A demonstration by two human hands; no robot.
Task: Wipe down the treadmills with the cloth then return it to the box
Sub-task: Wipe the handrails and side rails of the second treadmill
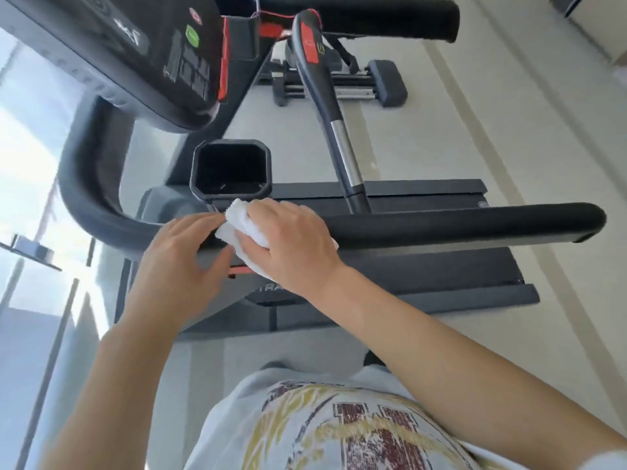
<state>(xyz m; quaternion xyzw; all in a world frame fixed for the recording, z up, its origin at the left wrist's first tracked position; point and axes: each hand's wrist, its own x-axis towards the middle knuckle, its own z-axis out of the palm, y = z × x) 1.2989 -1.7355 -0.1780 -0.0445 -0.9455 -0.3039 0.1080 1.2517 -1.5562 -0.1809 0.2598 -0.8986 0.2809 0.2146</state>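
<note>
A dark grey treadmill fills the view, its near black handrail (441, 225) running from the middle to the right. My right hand (291, 239) presses a white cloth (237, 222) onto the handrail's left end, fingers curved over the cloth. My left hand (179, 256) rests on the rail just left of the cloth, its fingertips touching the cloth's edge. The console (135, 52) with a green button sits upper left. A square black cup holder (230, 171) opens just above the cloth.
A second handrail (373, 15) crosses the top. A grey and chrome grip bar (325, 106) slants down to the deck (424, 195). Another machine's base (383, 83) stands on the pale floor beyond. A glass wall runs along the left.
</note>
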